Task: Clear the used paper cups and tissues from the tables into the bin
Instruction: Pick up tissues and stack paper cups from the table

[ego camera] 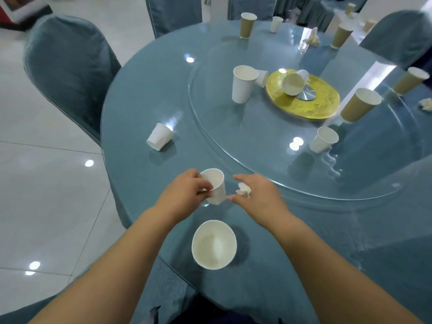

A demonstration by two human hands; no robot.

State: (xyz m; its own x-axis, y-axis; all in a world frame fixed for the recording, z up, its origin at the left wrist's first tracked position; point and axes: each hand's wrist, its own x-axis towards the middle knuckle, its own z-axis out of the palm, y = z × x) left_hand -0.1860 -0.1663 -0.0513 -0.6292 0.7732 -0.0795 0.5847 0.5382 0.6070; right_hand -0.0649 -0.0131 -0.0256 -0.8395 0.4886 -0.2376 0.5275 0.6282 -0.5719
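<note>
My left hand (184, 195) grips a small white paper cup (216, 187) just above the near part of the round blue table (145, 94). My right hand (259, 197) holds a crumpled white tissue (243, 190) right beside that cup. A wide white cup (214, 244) stands below my hands near the table edge. Another small white cup (160, 136) lies tipped over to the left. No bin is in view.
A glass turntable (210, 127) carries a tall white cup (243, 84), a tipped white cup (294, 82) on a yellow centre disc (327, 101), a small white cup (323, 139) and brown cups (360, 105). More cups and tissues sit at the far rim. Covered chairs (67, 66) ring the table.
</note>
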